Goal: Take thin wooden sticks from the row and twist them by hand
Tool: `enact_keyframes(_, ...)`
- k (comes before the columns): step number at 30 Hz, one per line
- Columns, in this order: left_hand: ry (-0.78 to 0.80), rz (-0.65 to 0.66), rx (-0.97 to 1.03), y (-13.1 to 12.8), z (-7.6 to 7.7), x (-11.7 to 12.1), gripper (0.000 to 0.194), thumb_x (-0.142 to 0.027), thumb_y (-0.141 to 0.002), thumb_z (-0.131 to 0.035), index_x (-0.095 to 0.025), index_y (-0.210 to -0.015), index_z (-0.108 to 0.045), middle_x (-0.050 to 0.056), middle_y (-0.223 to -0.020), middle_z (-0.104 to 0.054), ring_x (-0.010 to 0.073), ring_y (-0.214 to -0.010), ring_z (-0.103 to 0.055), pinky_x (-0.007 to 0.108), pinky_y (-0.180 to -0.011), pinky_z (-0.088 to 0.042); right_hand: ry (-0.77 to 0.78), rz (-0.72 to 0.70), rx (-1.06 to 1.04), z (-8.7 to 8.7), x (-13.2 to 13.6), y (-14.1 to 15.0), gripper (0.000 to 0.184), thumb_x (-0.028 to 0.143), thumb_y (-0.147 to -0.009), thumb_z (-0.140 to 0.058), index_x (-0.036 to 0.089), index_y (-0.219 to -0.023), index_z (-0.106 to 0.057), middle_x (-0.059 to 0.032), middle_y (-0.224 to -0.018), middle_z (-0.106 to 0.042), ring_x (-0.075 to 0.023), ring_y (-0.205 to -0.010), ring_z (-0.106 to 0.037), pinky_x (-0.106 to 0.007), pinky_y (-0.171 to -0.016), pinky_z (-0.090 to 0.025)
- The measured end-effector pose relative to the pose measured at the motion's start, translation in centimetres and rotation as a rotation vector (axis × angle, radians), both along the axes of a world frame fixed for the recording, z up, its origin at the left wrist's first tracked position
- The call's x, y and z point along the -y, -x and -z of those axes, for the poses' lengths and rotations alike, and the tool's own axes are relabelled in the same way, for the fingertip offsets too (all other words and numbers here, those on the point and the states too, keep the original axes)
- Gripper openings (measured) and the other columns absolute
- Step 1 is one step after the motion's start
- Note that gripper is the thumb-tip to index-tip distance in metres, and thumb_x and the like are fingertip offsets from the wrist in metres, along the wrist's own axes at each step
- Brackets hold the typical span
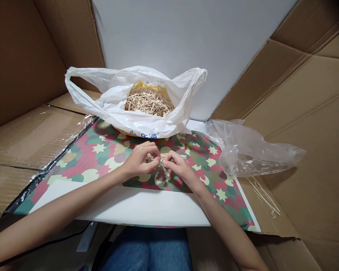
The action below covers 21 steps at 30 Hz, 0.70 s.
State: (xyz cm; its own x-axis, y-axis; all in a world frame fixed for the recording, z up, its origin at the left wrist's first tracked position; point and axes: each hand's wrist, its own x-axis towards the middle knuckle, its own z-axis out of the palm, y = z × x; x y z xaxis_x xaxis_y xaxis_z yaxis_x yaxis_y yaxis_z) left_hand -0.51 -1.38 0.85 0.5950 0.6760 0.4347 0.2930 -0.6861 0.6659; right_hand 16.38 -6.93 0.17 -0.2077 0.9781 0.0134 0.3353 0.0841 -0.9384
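A bundle of thin pale sticks [164,156] lies crosswise on the patterned table cover, just behind my fingertips. My left hand [144,159] curls at the bundle's left part, thumb and fingers bent toward each other; whatever they pinch is too small to make out. Close beside it, my right hand [178,165] is closed in a pinch near the bundle's middle. A thin pale strip [167,174] hangs below the right fingertips and seems to be held there. Behind both hands stands a white plastic bag [110,107], its mouth open on a heap of short pale stick pieces [149,101].
A crumpled clear plastic bag [251,152] lies at the right. Several long thin strips [264,197] rest on cardboard beyond the table's right edge. White sheet [147,205] covers the near edge. Cardboard walls [307,113] enclose the sides, with a pale wall [186,34] behind.
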Motion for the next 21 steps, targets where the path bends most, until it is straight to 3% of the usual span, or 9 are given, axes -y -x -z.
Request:
enact_keyframes(8,0.508,-0.059,0.244,-0.8,0.9,-0.2,0.011,-0.021,-0.065,-0.049,-0.013,-0.058,-0.051,-0.003,-0.056,-0.048,0.0086,-0.054,-0.041,0.02,-0.051,-0.031,-0.054,0.002,0.103,-0.1,-0.3,-0.3,0.012,0.021,-0.077,-0.045,0.02,-0.065,-0.042,0.0052,-0.06,-0.048,-0.0106,-0.055,-0.047,-0.022,-0.051,-0.035)
enact_keyframes(13,0.597,-0.024,0.276,-1.1,1.5,-0.2,0.012,-0.024,-0.066,-0.051,-0.013,-0.061,-0.054,-0.003,-0.056,-0.049,0.0084,-0.053,-0.042,0.02,-0.051,-0.032,-0.069,-0.024,0.16,-0.5,-0.3,-1.3,0.014,0.029,-0.087,-0.038,0.022,-0.077,-0.044,0.0029,-0.074,-0.052,-0.0127,-0.065,-0.053,-0.023,-0.057,-0.041)
enact_keyframes(17,0.608,0.03,0.261,-1.1,1.4,0.0,0.013,-0.024,-0.068,-0.053,-0.012,-0.063,-0.056,-0.003,-0.057,-0.05,0.0084,-0.054,-0.043,0.02,-0.053,-0.033,-0.372,0.062,0.527,-0.7,-0.2,-1.3,0.021,0.038,-0.091,-0.035,0.022,-0.09,-0.049,-0.0025,-0.088,-0.058,-0.0179,-0.082,-0.053,-0.03,-0.073,-0.04)
enact_keyframes(21,0.635,0.089,0.263,-1.2,1.6,0.0,0.014,-0.026,-0.069,-0.055,-0.012,-0.064,-0.055,-0.002,-0.06,-0.052,0.0094,-0.058,-0.046,0.021,-0.057,-0.036,-0.548,-0.04,0.914,-0.2,-0.1,-0.5,0.027,0.033,-0.093,-0.031,0.018,-0.084,-0.051,-0.0066,-0.077,-0.06,-0.0214,-0.077,-0.05,-0.033,-0.07,-0.037)
